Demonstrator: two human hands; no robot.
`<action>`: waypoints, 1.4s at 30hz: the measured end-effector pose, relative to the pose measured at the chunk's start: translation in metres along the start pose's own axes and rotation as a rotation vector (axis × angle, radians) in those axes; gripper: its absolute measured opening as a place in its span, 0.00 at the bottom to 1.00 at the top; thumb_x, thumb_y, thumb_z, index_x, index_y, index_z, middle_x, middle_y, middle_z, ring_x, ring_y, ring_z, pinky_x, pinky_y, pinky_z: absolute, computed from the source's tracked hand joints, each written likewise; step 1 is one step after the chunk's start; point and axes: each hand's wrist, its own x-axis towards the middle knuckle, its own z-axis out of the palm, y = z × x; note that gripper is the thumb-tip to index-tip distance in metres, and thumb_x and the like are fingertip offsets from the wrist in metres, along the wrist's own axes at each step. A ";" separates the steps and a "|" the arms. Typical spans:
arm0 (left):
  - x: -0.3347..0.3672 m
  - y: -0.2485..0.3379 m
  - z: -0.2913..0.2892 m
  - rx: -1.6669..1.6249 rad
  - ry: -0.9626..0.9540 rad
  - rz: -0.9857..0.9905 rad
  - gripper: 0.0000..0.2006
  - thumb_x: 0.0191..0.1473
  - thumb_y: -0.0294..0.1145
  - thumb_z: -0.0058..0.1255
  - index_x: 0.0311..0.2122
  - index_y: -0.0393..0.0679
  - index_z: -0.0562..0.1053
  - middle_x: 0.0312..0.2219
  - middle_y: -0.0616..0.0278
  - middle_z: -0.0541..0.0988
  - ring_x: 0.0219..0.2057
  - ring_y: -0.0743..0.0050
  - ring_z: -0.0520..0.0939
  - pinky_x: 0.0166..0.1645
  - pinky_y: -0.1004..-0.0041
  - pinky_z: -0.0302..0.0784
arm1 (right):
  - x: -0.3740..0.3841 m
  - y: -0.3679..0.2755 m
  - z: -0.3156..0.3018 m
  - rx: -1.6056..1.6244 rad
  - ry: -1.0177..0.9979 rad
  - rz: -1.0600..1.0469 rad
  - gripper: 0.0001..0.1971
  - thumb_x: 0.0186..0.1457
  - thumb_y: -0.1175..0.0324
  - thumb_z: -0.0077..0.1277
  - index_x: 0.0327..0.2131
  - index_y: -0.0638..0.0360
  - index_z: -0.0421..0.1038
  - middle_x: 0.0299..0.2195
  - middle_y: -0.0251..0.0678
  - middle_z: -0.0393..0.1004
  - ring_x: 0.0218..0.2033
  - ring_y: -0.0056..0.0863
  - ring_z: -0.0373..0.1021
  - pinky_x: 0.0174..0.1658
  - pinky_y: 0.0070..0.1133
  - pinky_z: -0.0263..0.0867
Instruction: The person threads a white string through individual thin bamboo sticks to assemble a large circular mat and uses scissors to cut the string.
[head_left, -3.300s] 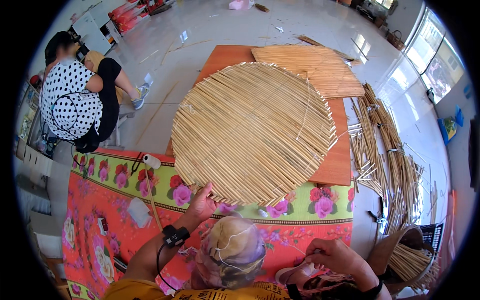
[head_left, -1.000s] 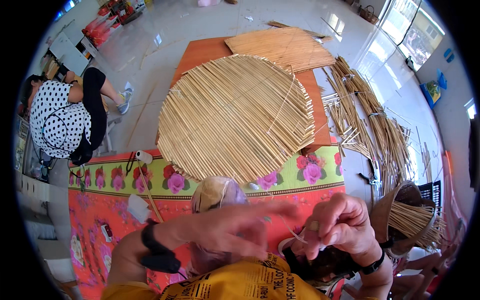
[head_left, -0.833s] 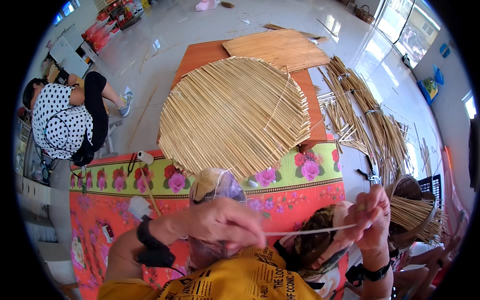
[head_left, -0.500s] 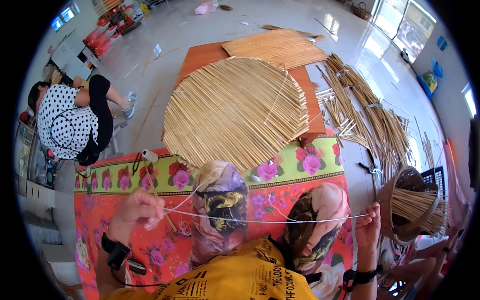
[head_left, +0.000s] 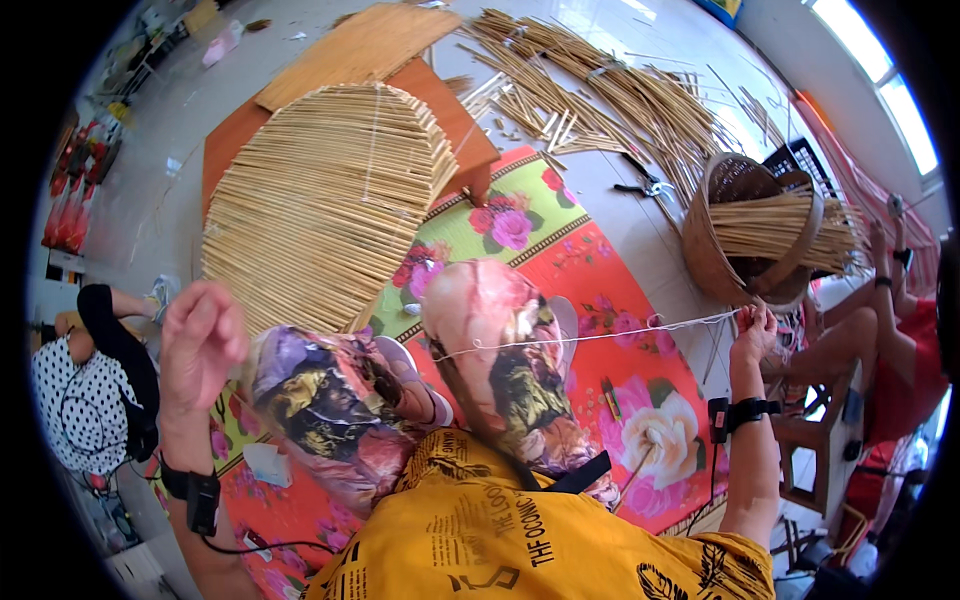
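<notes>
Pinched in the fingers of my right hand [head_left: 757,330] is a thin white string [head_left: 620,334], out beside the basket. From there it runs left across my knees, with a small loop above one knee. My left hand [head_left: 203,345] is raised apart from the string, over the near edge of a round mat of straw-coloured stalks [head_left: 320,190]. Its fingers are loosely bent and a little blurred, and nothing shows in them. The mat lies partly on a brown low table [head_left: 470,140], with another white string stretched over its stalks.
A woven basket [head_left: 712,245] full of cut stalks stands at my right, with pliers [head_left: 643,184] on the floor near it. Long stalks [head_left: 630,90] lie beyond. A flowered mat [head_left: 640,270] spreads under me. One person [head_left: 85,400] sits at left, another [head_left: 900,370] at right.
The view has turned to the right. My left hand has come away from the string it held and lifted. The right hand keeps its pinch, and the string now hangs over my knees.
</notes>
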 end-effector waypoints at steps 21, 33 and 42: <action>0.034 -0.038 -0.065 0.467 0.065 -0.439 0.09 0.58 0.33 0.48 0.39 0.39 0.75 0.27 0.69 0.77 0.28 0.83 0.79 0.33 0.82 0.75 | -0.104 0.202 -0.051 -1.011 -0.789 0.324 0.06 0.54 0.72 0.48 0.33 0.61 0.73 0.20 0.31 0.70 0.16 0.18 0.65 0.16 0.20 0.59; 0.000 -0.114 -0.128 0.334 0.211 -0.579 0.12 0.56 0.36 0.52 0.39 0.39 0.76 0.28 0.70 0.79 0.27 0.89 0.76 0.31 0.85 0.71 | -0.080 0.228 0.006 -1.320 -0.923 0.241 0.07 0.49 0.74 0.51 0.34 0.63 0.74 0.17 0.34 0.70 0.15 0.19 0.66 0.16 0.21 0.61; -0.016 -0.136 -0.142 0.337 0.349 -0.518 0.13 0.58 0.36 0.49 0.40 0.36 0.75 0.29 0.67 0.78 0.29 0.85 0.76 0.34 0.81 0.72 | 0.025 0.177 0.048 -1.407 -1.081 -1.150 0.10 0.46 0.76 0.54 0.35 0.65 0.74 0.14 0.36 0.70 0.14 0.19 0.67 0.16 0.21 0.62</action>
